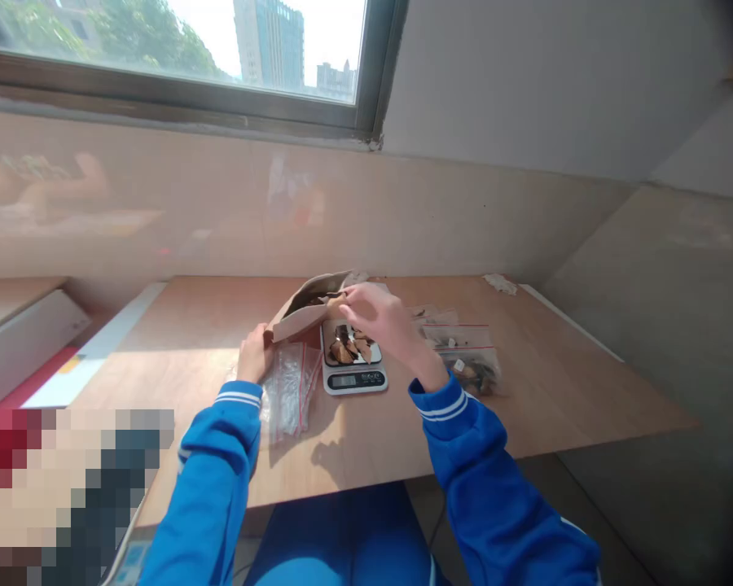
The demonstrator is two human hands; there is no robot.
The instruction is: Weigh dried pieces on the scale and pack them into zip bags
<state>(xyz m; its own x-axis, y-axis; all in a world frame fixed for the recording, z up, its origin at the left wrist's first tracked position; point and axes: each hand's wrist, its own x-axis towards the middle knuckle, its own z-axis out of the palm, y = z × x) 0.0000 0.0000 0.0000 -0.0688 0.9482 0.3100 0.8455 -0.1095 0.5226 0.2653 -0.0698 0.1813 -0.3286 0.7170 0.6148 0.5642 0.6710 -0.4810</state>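
A tan paper bag [298, 322] lies tilted with its mouth open, dark dried pieces showing inside. My left hand [255, 353] is closed on the bag's near left edge. At the mouth, my right hand [379, 317] pinches a brown dried piece [335, 299] between thumb and fingers. Just below it stands a white digital kitchen scale [355, 382], whose display is too small to read. Several brown, curled dried pieces [349, 348] rest on its tray. Left of the scale, beneath my left hand, is a stack of clear zip bags [290, 391] with red seal lines.
Right of the scale lie clear zip bags [464, 338] with dark pieces and small white labels inside. A crumpled whitish scrap [499, 283] is near the table's back right edge. The tiled wall [220, 203] rises behind the table [562, 382]. A pixelated area covers the lower left.
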